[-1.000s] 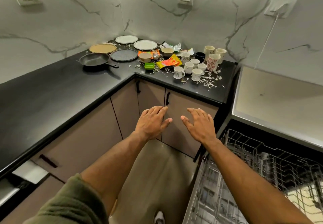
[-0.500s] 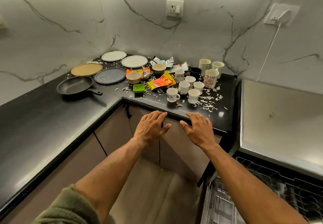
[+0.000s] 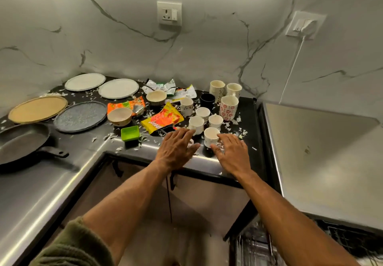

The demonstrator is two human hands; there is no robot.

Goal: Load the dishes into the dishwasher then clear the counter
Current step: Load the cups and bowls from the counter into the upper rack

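A black L-shaped countertop [image 3: 51,182] is shown filling the corner below a marbled wall. The steel-topped dishwasher [image 3: 321,162] is set at its right end, with a blurred wire rack [image 3: 259,249] glimpsed below. On the counter's left run a black cast-iron frying pan [image 3: 22,143] is laid. Behind it four round plates are grouped: a tan plate [image 3: 38,109], a grey speckled plate [image 3: 80,116] and two white plates [image 3: 85,81].

The left hand [image 3: 177,147] is held palm down over the front edge, fingers straight and close together, thumb out. A small white handled cup [image 3: 195,123] stands just beyond its fingertips; contact cannot be told. The right hand [image 3: 232,153] is likewise flat, its fingers spread, with nothing gripped. Its index finger and thumb lie just beside a small white cup [image 3: 211,136]; touch cannot be confirmed.

Further cups are clustered behind, among them a red-flowered mug [image 3: 228,108] and a black cup [image 3: 207,99]. Two cream bowls [image 3: 119,116] are placed near a yellow-orange snack wrapper [image 3: 163,118]. A green square dish [image 3: 130,133] sits near the front edge. White scraps [image 3: 238,131] are scattered throughout.
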